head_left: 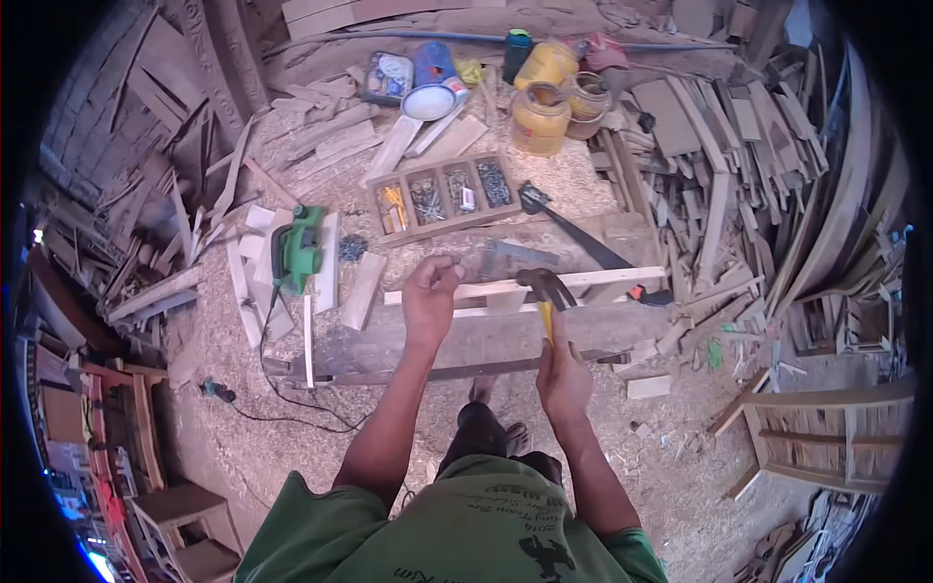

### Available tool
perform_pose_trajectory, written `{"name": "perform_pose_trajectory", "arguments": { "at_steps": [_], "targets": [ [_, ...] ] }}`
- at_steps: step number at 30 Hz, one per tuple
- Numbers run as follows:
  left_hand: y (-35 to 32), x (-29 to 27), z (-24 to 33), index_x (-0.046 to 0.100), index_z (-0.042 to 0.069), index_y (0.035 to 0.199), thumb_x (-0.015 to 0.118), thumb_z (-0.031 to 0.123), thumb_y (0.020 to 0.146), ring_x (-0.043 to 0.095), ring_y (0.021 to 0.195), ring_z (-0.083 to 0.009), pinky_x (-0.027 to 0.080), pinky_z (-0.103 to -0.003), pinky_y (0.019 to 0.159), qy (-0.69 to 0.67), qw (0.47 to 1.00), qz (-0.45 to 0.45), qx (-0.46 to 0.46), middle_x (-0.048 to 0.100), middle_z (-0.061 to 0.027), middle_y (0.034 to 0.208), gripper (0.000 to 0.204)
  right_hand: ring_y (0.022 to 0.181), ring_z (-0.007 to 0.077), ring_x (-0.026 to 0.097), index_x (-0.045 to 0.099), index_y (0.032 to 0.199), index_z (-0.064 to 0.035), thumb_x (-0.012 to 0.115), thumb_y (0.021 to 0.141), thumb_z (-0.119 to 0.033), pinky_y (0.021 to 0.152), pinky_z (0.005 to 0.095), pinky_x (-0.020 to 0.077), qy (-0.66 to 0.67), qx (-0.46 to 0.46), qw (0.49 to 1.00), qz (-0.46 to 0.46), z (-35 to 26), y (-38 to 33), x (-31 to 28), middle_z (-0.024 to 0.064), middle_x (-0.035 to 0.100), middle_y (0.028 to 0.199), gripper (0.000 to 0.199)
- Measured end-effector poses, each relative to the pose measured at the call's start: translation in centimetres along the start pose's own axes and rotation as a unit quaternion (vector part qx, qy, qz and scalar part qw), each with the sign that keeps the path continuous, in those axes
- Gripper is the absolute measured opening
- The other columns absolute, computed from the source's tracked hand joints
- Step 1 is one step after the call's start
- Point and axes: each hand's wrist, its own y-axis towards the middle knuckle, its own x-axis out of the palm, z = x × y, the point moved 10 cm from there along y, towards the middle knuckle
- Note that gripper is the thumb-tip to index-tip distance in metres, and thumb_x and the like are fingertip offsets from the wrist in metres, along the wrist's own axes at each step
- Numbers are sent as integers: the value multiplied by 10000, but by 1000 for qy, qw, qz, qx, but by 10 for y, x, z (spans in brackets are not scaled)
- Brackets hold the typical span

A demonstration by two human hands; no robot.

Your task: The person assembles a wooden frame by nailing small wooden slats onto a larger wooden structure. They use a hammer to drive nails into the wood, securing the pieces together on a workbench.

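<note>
My right hand (564,374) grips the yellow handle of a claw hammer (546,291), whose dark head hovers just over a pale wooden strip (603,279). My left hand (431,291) is pinched shut at the left part of that strip, fingertips together as if on something small; what it holds is too small to see. The strip lies along a thick grey plank (476,345) in front of me.
A compartment tray of nails and screws (442,197) sits beyond the strip. A green power planer (296,248) lies to the left, its cord trailing over sawdust. A handsaw (573,233), yellow jars (539,117) and heaps of wood offcuts (739,165) lie right and behind.
</note>
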Motion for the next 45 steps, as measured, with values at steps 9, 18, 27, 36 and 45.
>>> {"name": "perform_pose_trajectory", "arguments": {
  "at_steps": [9, 18, 27, 36, 45],
  "targets": [
    [-25, 42, -16, 799, 136, 1140, 685, 225, 1075, 719, 1082, -192, 226, -487, 1259, 204, 970, -58, 116, 802, -35, 1057, 160, 765, 497, 733, 322, 1756, -183, 617, 1112, -172, 666, 587, 563, 0, -23, 999, -30, -11, -2, 0, 273, 756, 998, 708],
    [-26, 43, -12, 822, 166, 1119, 694, 259, 1073, 705, 1157, -184, 232, -487, 1250, 241, 956, -35, 162, 818, 2, 1126, 164, 767, 491, 738, 434, 1697, -117, 666, 1064, -83, 656, 568, 562, 39, -133, 990, 11, -82, -4, -61, 269, 747, 978, 675],
    [-29, 41, -13, 836, 191, 1114, 756, 205, 1016, 708, 1173, -174, 285, -475, 1211, 257, 945, -13, 203, 817, 14, 1116, 127, 706, 436, 732, 413, 1722, -272, 654, 1075, -147, 609, 551, 577, -103, -158, 980, -64, -98, 17, -50, 211, 721, 935, 702],
    [-37, 41, -11, 818, 166, 1137, 769, 185, 987, 708, 1197, -195, 281, -481, 1219, 249, 947, -20, 201, 807, -12, 1143, 158, 666, 440, 731, 328, 1769, -305, 618, 1106, -209, 600, 575, 584, -74, -155, 984, -45, -91, 4, -44, 226, 733, 876, 730],
    [-41, 40, -8, 813, 192, 1111, 769, 163, 956, 701, 1209, -194, 272, -498, 1212, 246, 941, -35, 228, 803, -4, 1140, 164, 698, 461, 732, 232, 1794, -305, 587, 1125, -242, 629, 582, 581, -50, -136, 989, -16, -82, -3, -37, 241, 743, 858, 760]
  ]
}}
